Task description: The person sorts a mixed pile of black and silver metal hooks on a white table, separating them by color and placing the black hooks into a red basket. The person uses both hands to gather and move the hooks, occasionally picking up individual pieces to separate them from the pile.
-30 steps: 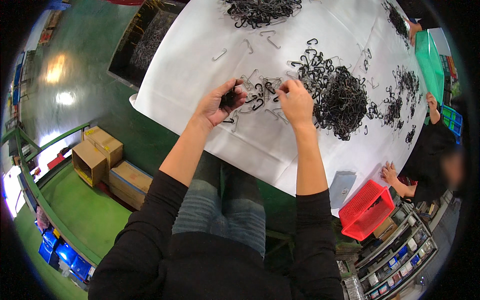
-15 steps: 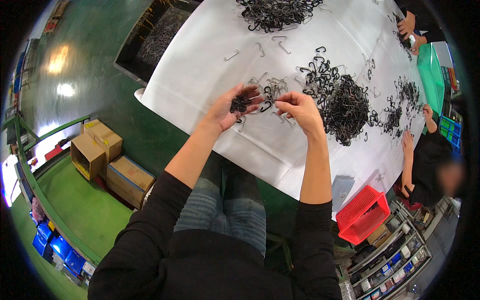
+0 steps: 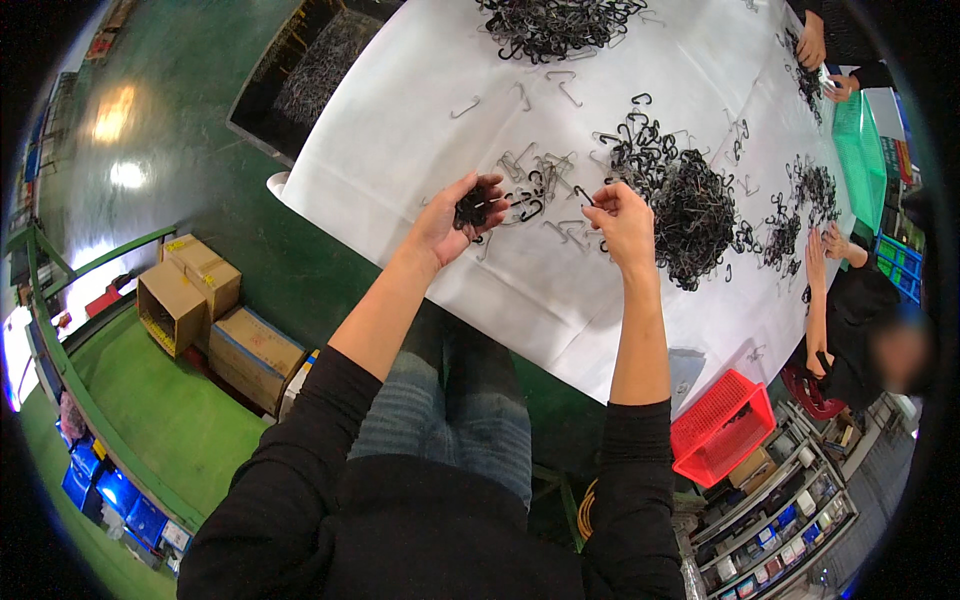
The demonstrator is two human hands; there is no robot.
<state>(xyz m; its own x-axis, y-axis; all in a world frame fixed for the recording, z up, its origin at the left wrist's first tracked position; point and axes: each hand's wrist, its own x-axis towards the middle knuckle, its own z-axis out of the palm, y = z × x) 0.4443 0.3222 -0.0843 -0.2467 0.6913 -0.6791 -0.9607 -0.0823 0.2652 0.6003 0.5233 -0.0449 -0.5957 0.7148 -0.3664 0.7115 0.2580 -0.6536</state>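
In my left hand (image 3: pixel 440 225) lies a bunch of small black-ended metal hooks (image 3: pixel 472 207), with the fingers curled around it. My right hand (image 3: pixel 625 225) pinches a single hook (image 3: pixel 584 195) between thumb and fingertips, a little above the white-covered table (image 3: pixel 520 290). Between the two hands, a loose scatter of mostly silver wire hooks (image 3: pixel 540 175) rests on the white sheet, a few of them black. Just right of my right hand rises a dense heap of black-ended hooks (image 3: pixel 695 215).
Another hook heap (image 3: pixel 560 25) sits at the far side. Co-workers' hands (image 3: pixel 835 245) work along the right edge, near a green basket (image 3: pixel 858 165). A red plastic basket (image 3: pixel 715 430) stands at lower right. Left are a dark bin (image 3: pixel 265 100) of metal pieces and cardboard boxes (image 3: pixel 255 350).
My right hand has moved slightly right, and a hook now shows plainly in its pinch. The left hand's fingers have curled in more around the bunch.
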